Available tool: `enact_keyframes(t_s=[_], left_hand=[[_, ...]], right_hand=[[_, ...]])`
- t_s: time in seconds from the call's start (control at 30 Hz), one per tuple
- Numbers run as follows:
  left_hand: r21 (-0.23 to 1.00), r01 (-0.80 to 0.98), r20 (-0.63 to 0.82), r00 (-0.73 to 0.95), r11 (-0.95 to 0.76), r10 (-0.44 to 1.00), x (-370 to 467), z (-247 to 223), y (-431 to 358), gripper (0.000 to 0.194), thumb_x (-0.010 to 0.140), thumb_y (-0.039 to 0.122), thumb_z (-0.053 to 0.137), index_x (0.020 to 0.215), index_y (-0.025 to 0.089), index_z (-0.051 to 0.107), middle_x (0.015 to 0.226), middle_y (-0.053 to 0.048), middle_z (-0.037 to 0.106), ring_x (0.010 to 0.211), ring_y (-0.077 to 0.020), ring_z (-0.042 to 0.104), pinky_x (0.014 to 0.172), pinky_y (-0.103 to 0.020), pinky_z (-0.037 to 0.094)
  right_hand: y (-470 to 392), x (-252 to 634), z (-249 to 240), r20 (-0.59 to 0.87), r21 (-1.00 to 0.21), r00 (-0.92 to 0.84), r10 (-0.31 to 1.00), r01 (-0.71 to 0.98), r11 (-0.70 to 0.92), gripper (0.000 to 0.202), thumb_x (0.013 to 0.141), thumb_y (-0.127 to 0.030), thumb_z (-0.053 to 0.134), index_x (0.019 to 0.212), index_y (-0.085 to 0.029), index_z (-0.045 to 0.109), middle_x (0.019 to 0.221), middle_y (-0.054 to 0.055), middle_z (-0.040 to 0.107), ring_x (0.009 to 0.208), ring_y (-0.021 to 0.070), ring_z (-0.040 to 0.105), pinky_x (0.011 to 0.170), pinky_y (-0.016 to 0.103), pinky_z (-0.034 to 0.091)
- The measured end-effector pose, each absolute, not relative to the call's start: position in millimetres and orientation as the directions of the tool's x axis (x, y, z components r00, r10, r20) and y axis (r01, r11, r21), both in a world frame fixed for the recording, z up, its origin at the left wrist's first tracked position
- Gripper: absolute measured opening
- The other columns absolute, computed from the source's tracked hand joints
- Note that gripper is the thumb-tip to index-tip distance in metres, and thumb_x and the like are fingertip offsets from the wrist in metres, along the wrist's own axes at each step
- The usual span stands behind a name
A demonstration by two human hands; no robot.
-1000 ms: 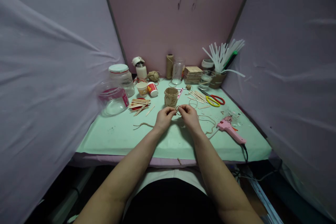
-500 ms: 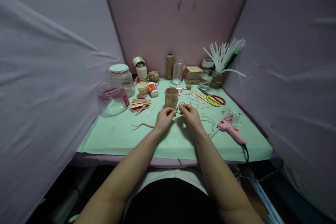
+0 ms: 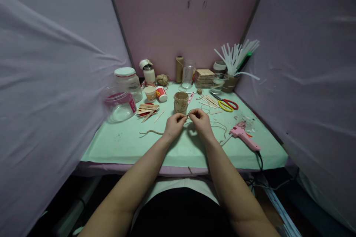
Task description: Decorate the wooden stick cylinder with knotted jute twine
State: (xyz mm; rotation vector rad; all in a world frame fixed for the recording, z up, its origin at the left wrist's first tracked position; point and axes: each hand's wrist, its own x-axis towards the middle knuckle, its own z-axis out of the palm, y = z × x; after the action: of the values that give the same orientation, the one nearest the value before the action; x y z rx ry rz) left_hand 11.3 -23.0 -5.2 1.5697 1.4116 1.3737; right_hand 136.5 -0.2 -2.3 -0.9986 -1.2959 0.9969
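My left hand [image 3: 175,124] and my right hand [image 3: 200,121] are close together over the middle of the table, fingertips pinched. Between them runs a thin brown piece of twine [image 3: 188,115], gripped by both; its ends are partly hidden by my fingers. Just beyond the hands stands a small brown cup [image 3: 181,103] with a braided rim and a twine pattern on its side. A length of braided cord [image 3: 151,132] sticks out to the left from behind my left wrist. More loose twine [image 3: 222,125] curls on the cloth right of my right hand.
At right lie a pink glue gun [image 3: 244,136] with a cable and red-yellow scissors [image 3: 227,105]. Wooden sticks [image 3: 147,111] are piled at left, beside clear plastic jars [image 3: 120,108] and paper cups [image 3: 161,94]. Along the back stand a twine spool [image 3: 179,69] and wooden squares [image 3: 204,78].
My right hand has moved slightly left, bringing its fingertips closer to the left ones. The loop of twine between them looks smaller. The view has shifted a little.
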Motion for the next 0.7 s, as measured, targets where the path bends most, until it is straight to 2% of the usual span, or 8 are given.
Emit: enact_keyframes(t_s=[0.2, 0.4, 0.6, 0.7], left_hand=[[0.914, 0.322, 0.291, -0.092, -0.248, 0.952, 10.9, -6.1, -23.3, 0.018, 0.076, 0.031, 0.059, 0.079, 0.016, 0.069, 0.074, -0.003, 0.068, 0.070, -0.0154, 0.058, 0.067, -0.027, 0.044], [0.923, 0.299, 0.285, -0.104, -0.243, 0.953, 10.0, -7.2, -22.2, 0.019, 0.076, 0.033, 0.060, 0.079, 0.016, 0.069, 0.076, -0.004, 0.068, 0.071, -0.0159, 0.058, 0.068, -0.028, 0.044], [0.919, 0.305, 0.277, -0.044, -0.251, 0.960, 10.1, -7.1, -21.5, 0.020, 0.077, 0.035, 0.059, 0.072, 0.016, 0.065, 0.065, -0.001, 0.062, 0.064, -0.0132, 0.053, 0.062, -0.025, 0.041], [0.918, 0.289, 0.287, -0.006, -0.273, 0.958, 11.1, -6.9, -20.4, 0.019, 0.077, 0.032, 0.059, 0.068, 0.016, 0.062, 0.063, 0.000, 0.060, 0.062, -0.0123, 0.052, 0.062, -0.024, 0.040]], right_hand=[[1.0, 137.3, -4.9, 0.308, -0.951, 0.003, 0.952, 0.023, 0.307, 0.010, 0.064, -0.026, 0.059, 0.071, -0.019, 0.058, 0.070, -0.001, 0.059, 0.066, 0.0147, 0.053, 0.066, 0.028, 0.044], [2.5, 137.7, -7.7, 0.281, -0.960, 0.006, 0.960, -0.015, 0.281, 0.018, 0.067, -0.036, 0.064, 0.074, -0.019, 0.063, 0.076, 0.002, 0.065, 0.072, 0.0166, 0.057, 0.072, 0.031, 0.045], [1.4, 138.8, -8.9, 0.343, -0.933, 0.114, 0.933, 0.157, 0.324, 0.017, 0.073, -0.036, 0.057, 0.068, -0.019, 0.058, 0.070, 0.001, 0.061, 0.067, 0.0162, 0.053, 0.067, 0.030, 0.041], [1.5, 138.1, -11.0, 0.362, -0.926, 0.197, 0.911, 0.189, 0.327, 0.016, 0.074, -0.035, 0.054, 0.068, -0.020, 0.056, 0.069, 0.001, 0.060, 0.068, 0.0169, 0.052, 0.067, 0.030, 0.040]])
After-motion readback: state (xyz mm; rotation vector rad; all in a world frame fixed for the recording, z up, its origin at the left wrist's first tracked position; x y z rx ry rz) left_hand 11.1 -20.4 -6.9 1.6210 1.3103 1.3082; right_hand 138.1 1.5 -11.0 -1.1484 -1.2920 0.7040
